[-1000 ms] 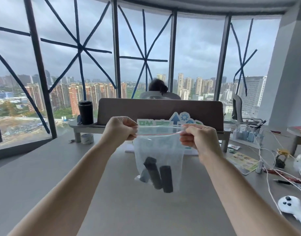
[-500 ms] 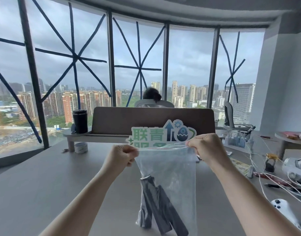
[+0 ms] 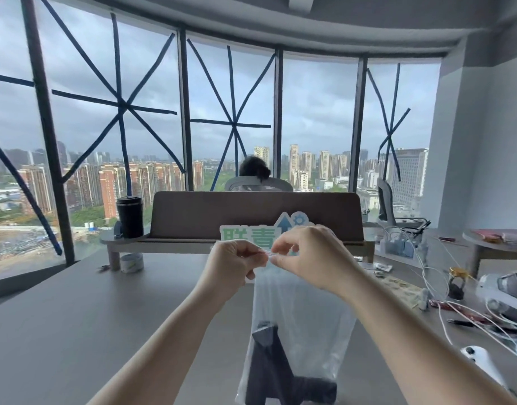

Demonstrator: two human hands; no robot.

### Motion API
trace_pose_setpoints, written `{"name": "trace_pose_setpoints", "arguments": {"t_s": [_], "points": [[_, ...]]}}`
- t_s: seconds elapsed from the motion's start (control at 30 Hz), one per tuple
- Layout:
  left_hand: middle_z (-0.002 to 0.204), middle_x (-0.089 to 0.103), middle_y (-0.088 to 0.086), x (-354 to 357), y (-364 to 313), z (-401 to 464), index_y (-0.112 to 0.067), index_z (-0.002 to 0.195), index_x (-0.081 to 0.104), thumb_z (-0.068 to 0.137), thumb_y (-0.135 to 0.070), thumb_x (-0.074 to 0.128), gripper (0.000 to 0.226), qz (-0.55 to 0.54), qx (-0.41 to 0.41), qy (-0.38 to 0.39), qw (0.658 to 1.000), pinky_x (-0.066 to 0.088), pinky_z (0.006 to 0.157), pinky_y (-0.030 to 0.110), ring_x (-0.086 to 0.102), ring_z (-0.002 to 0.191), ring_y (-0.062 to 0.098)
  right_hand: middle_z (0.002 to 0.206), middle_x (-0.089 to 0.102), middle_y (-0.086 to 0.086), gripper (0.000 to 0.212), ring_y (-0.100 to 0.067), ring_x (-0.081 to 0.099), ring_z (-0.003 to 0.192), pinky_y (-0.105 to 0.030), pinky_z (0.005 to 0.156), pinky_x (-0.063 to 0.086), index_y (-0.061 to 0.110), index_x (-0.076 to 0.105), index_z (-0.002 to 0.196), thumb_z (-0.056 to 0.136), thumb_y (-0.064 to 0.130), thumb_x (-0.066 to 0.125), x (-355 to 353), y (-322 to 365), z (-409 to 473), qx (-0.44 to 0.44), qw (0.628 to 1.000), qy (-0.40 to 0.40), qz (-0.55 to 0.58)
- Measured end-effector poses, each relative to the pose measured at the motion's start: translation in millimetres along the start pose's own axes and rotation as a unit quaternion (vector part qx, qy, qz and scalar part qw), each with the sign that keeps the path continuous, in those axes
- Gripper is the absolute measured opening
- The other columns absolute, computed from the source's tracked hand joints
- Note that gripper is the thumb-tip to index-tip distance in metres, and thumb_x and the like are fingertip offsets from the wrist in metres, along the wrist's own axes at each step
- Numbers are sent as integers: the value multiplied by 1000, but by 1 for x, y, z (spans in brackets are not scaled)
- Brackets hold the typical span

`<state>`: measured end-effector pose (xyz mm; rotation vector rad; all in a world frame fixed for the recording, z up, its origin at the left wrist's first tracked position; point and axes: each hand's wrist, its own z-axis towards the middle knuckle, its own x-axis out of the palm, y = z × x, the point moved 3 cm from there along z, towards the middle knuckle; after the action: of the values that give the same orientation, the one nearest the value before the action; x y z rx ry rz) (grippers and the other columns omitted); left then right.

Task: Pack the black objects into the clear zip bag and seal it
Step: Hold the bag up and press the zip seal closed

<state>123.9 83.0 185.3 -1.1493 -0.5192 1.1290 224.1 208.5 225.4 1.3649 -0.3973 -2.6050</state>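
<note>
The clear zip bag hangs in front of me above the grey table. Inside it, at the bottom, lie the black objects, dark blocks leaning against each other. My left hand and my right hand pinch the bag's zip strip close together at its top left, fingertips almost touching. The rest of the strip is hidden behind my right hand. The bag's lower edge runs out of view.
A green-and-white sign stands behind my hands against a brown desk divider. A black tumbler and a tape roll sit at the left. Cables, a white controller and small items crowd the right. A person sits beyond the divider.
My right hand has slid left along the zip strip until it meets my left hand. The bag now hangs closer to me and lower in view.
</note>
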Motion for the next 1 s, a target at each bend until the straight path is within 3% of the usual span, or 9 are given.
{"name": "trace_pose_setpoints", "arguments": {"t_s": [0.1, 0.23, 0.4, 0.6, 0.73, 0.83, 1.0], "points": [[58, 65, -3, 1, -3, 1, -14, 66, 71, 75, -5, 75, 13, 16, 14, -6, 1000, 35, 39, 11, 44, 38, 5, 63, 63, 15, 11, -6, 62, 70, -36, 78, 57, 22, 79, 81, 83, 30, 71, -1, -1, 11, 14, 1000, 16, 13], [54, 63, -5, -1, -8, 4, -15, 65, 72, 74, -5, 76, 14, 39, 27, -12, 999, 35, 40, 10, 42, 37, 4, 72, 73, 12, 11, -7, 67, 79, -39, 82, 57, 24, 78, 74, 80, 31, 73, -1, -4, 18, 31, 998, 37, 35], [40, 59, -15, -1, -13, 6, -15, 66, 71, 74, -5, 77, 14, 53, 27, -5, 998, 34, 38, 9, 42, 33, 0, 70, 71, 11, 13, -11, 67, 80, -42, 81, 57, 24, 75, 69, 77, 34, 72, -2, -4, 23, 38, 997, 59, 34], [58, 65, -6, -1, -14, 7, -9, 71, 73, 76, -6, 75, 6, 65, 41, -2, 997, 36, 42, 7, 45, 35, -4, 65, 60, 11, 24, -14, 58, 74, -35, 72, 51, 25, 63, 63, 86, 29, 65, 4, 0, 23, 26, 997, 77, -3], [61, 65, -8, -2, -11, 8, -16, 65, 70, 76, -8, 75, 15, 98, 61, -28, 993, 37, 48, 4, 51, 44, -6, 73, 59, 11, 16, -18, 59, 82, -36, 79, 50, 26, 63, 76, 91, 32, 60, 8, 2, 19, 20, 997, 74, -19], [64, 67, -5, -8, -5, 8, -13, 65, 71, 76, -7, 75, 13, 95, 66, -66, 991, 43, 57, 8, 56, 56, 1, 87, 65, 5, 16, -21, 60, 85, -35, 73, 47, 23, 65, 85, 93, 32, 55, 11, -5, 12, 34, 997, 58, -32], [60, 64, -6, -29, 0, 10, -9, 68, 72, 78, -5, 73, 10, 79, 69, -113, 988, 40, 52, 9, 51, 44, -5, 83, 64, 9, 19, -22, 60, 82, -32, 68, 42, 21, 63, 81, 93, 31, 53, 12, -28, 1, 45, 997, 39, -54]]}}
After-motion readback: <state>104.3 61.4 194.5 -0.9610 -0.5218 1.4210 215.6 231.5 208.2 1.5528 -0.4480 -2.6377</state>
